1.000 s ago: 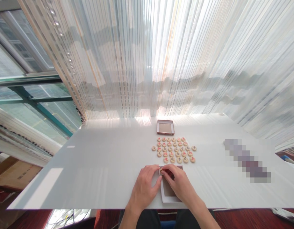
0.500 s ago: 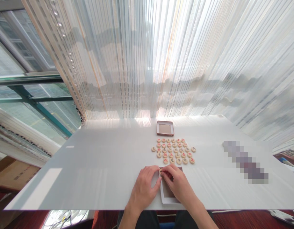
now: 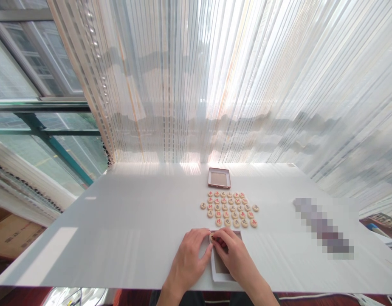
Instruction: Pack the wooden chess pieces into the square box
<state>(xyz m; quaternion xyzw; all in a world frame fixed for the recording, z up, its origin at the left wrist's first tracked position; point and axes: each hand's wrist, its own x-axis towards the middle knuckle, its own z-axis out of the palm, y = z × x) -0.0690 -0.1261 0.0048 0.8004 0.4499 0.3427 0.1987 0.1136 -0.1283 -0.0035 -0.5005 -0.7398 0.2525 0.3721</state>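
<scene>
A shallow white-rimmed box lies at the near table edge under both hands. My left hand rests against its left side, fingers curled at its far left corner. My right hand lies over the box and pinches a round wooden chess piece at that corner. Beyond the hands, several round wooden pieces with red and dark characters lie in rows. A second box part with a brown rim sits farther back.
The white table runs to striped sheer curtains at its far edge. A blurred patch lies on the right of the table. A window frame is at the left, cardboard below it.
The view has tilted up a little, so everything sits lower in the frame. Both hands stay at the box's far left corner with the piece pinched.
</scene>
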